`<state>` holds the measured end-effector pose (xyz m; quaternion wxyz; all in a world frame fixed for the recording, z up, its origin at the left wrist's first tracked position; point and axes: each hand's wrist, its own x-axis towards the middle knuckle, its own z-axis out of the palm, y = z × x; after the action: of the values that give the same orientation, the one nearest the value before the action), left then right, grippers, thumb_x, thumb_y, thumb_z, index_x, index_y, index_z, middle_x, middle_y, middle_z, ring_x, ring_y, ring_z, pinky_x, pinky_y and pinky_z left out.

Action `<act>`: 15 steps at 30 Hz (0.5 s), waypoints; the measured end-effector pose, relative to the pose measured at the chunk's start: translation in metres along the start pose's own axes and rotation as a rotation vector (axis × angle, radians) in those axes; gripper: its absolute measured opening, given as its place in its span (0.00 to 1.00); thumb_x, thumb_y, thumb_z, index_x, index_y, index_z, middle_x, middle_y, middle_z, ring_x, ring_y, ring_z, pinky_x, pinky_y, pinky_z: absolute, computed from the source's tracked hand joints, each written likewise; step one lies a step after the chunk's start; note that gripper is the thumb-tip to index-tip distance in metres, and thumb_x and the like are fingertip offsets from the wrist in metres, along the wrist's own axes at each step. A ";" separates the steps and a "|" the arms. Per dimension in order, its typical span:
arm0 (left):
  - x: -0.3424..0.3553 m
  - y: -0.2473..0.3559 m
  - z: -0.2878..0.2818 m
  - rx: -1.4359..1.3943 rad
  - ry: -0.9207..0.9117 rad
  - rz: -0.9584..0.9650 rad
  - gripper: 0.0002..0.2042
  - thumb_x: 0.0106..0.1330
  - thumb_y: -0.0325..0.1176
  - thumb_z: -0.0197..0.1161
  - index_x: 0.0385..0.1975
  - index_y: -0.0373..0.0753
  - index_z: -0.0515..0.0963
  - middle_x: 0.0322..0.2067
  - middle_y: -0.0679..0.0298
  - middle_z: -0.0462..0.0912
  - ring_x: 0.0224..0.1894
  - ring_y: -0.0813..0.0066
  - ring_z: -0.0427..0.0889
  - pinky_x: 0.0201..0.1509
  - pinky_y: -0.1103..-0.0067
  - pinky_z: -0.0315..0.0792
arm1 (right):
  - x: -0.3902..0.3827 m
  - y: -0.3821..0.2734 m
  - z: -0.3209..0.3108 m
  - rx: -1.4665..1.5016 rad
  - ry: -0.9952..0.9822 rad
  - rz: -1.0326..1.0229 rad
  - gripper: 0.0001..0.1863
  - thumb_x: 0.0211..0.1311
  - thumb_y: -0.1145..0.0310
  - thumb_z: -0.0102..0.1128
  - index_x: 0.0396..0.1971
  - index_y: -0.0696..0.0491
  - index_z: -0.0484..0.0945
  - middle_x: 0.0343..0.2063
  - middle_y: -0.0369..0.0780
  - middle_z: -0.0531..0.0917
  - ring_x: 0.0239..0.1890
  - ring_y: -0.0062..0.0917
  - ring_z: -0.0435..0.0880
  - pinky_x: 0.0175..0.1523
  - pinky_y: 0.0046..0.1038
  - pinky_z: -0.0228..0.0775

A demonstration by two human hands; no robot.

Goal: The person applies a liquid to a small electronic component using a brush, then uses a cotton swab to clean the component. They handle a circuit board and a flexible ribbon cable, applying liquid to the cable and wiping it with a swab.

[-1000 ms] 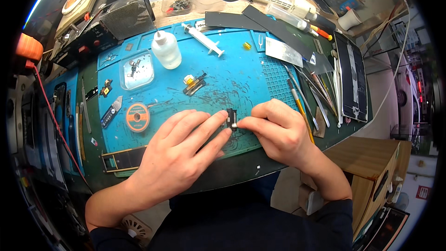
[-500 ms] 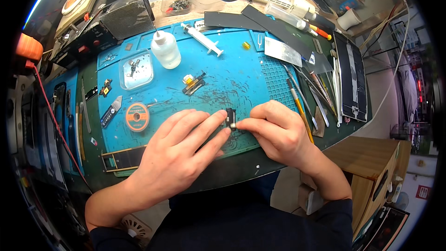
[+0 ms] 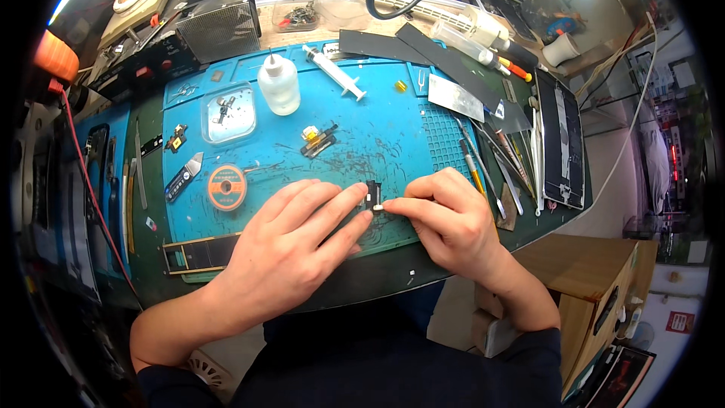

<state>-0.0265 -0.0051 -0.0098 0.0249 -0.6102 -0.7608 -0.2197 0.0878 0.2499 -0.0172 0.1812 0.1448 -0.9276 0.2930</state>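
On the blue repair mat [image 3: 302, 174] lies a small black electronic part [image 3: 373, 194], near the mat's front edge. The index finger and thumb tips of my left hand [image 3: 294, 238] press against its left side and steady it, the other fingers stretched out. My right hand [image 3: 453, 215] is closed in a pinch at the part's lower right, on a small whitish piece [image 3: 378, 208]. Whether that piece is loose or joined to the black part, I cannot tell. Farther back lies another small part with yellow tape [image 3: 317, 140].
Left of my hands are an orange spool [image 3: 226, 187], a utility knife [image 3: 183, 177] and a clear tray [image 3: 229, 113] of small parts. A dropper bottle [image 3: 279, 85] and a syringe [image 3: 334, 73] stand and lie behind. Tweezers and thin tools [image 3: 502, 170] line the right side.
The whole view has shifted slightly. Both hands keep nearly the same hold beside the black part, with little visible finger movement.
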 end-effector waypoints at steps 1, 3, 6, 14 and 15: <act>0.000 0.000 0.000 0.001 0.002 0.002 0.26 0.59 0.32 0.79 0.60 0.40 0.88 0.69 0.60 0.84 0.64 0.58 0.83 0.70 0.60 0.78 | 0.000 0.002 0.001 -0.005 0.017 0.000 0.19 0.55 0.85 0.73 0.48 0.56 0.92 0.39 0.39 0.86 0.39 0.36 0.84 0.43 0.35 0.79; 0.000 0.000 0.001 0.005 0.005 0.003 0.26 0.59 0.32 0.79 0.60 0.39 0.88 0.69 0.60 0.84 0.64 0.58 0.83 0.70 0.59 0.78 | 0.002 0.004 0.000 -0.022 0.042 -0.010 0.19 0.54 0.86 0.73 0.48 0.56 0.92 0.39 0.39 0.86 0.39 0.36 0.84 0.44 0.35 0.79; 0.000 0.000 0.001 0.003 0.007 0.003 0.26 0.59 0.32 0.79 0.60 0.39 0.88 0.69 0.59 0.84 0.64 0.58 0.83 0.70 0.59 0.78 | 0.002 0.004 0.001 -0.043 0.053 -0.029 0.19 0.54 0.86 0.73 0.47 0.56 0.93 0.38 0.39 0.86 0.40 0.35 0.84 0.44 0.34 0.79; -0.001 0.000 0.001 -0.005 -0.002 -0.002 0.26 0.59 0.33 0.80 0.60 0.39 0.88 0.70 0.58 0.84 0.65 0.57 0.82 0.71 0.59 0.78 | -0.001 0.003 0.001 -0.037 0.052 -0.066 0.19 0.52 0.85 0.72 0.46 0.56 0.93 0.36 0.37 0.84 0.36 0.34 0.79 0.41 0.33 0.75; 0.000 0.000 0.000 -0.004 -0.006 -0.005 0.26 0.59 0.33 0.80 0.60 0.39 0.88 0.70 0.58 0.84 0.65 0.57 0.82 0.71 0.59 0.78 | 0.000 0.004 0.001 -0.041 0.050 -0.062 0.19 0.52 0.85 0.72 0.46 0.56 0.93 0.36 0.37 0.84 0.36 0.34 0.79 0.41 0.33 0.74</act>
<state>-0.0259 -0.0053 -0.0100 0.0208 -0.6092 -0.7617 -0.2196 0.0854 0.2524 -0.0203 0.2162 0.1622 -0.9237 0.2717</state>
